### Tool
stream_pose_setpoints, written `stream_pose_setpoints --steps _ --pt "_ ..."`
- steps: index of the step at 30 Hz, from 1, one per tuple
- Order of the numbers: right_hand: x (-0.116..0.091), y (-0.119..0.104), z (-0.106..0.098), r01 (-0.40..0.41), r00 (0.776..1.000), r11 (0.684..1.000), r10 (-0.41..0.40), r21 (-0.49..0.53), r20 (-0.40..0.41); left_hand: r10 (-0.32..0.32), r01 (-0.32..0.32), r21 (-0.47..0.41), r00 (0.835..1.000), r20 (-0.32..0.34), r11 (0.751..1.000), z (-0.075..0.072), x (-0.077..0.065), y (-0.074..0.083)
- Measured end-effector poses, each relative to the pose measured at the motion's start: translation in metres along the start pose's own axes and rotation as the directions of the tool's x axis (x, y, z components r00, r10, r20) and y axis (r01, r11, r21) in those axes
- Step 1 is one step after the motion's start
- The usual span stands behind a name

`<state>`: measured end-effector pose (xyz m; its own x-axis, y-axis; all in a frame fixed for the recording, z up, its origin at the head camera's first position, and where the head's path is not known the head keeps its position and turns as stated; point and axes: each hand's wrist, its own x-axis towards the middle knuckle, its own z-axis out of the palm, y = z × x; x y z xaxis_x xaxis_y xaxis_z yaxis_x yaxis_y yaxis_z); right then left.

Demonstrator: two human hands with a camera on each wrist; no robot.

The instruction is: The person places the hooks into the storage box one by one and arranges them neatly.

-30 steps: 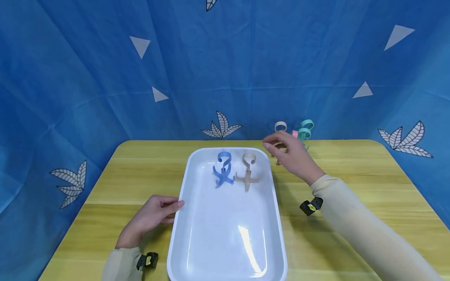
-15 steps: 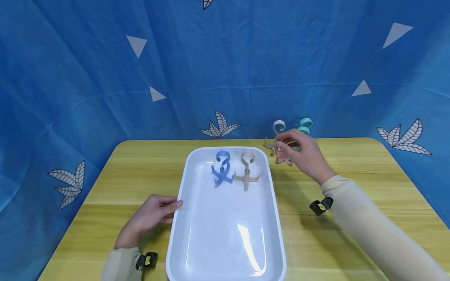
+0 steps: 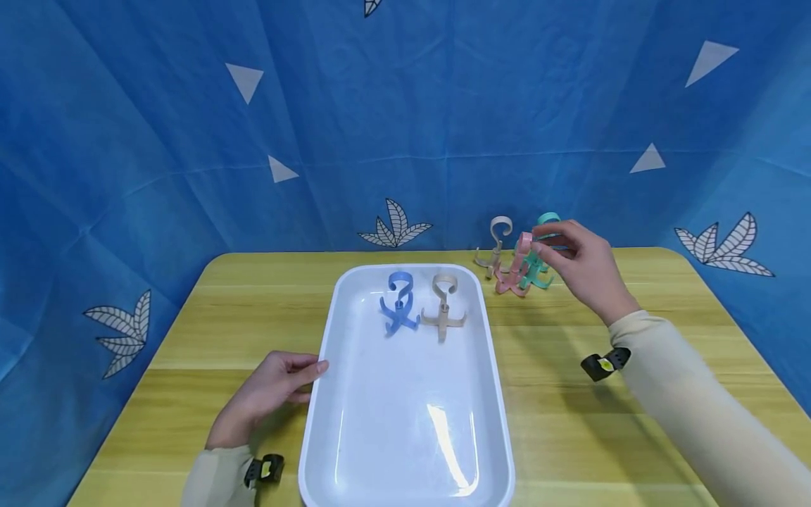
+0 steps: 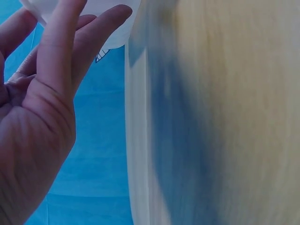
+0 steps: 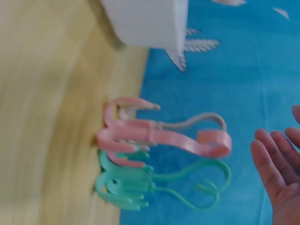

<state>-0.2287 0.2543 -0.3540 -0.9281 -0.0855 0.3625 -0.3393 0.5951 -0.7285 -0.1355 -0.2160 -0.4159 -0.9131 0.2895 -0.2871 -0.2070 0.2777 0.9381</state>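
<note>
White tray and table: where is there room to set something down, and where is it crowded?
Bare: the white tray in front of its blue hook and beige hook; the table left of it, beyond the left hand; right of it, up to the right sleeve. Crowded: by the right hand, where a pink hook, pale hook and green hooks cluster.

Spreads out as a yellow, wood-grained bench (image 3: 253, 303) with rounded far corners. Carries a white, rounded rectangular tray (image 3: 393, 415) lengthwise near the middle, just short of the far edge. Also bears, close together by that edge, right of the tray, a beige hook (image 3: 497, 248), a pink hook (image 3: 517, 267) and two green hooks (image 5: 136, 175), all upright.
</note>
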Motion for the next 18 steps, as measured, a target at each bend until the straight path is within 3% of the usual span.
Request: stream_pose_setpoints --steps 8,13,18 --pt "0.005 0.003 -0.021 -0.034 0.991 0.998 0.039 0.043 -0.126 -0.003 0.003 0.013 1.000 -0.012 1.000 0.000 0.001 0.002" --pt "0.008 0.008 -0.023 -0.072 0.988 0.996 0.079 0.055 -0.134 0.000 0.001 0.026 1.000 -0.011 1.000 0.000 -0.001 0.001" --pt "0.014 0.017 -0.021 -0.145 0.984 0.985 0.154 0.092 -0.093 -0.023 0.024 0.027 0.999 -0.030 0.999 0.000 -0.001 0.000"
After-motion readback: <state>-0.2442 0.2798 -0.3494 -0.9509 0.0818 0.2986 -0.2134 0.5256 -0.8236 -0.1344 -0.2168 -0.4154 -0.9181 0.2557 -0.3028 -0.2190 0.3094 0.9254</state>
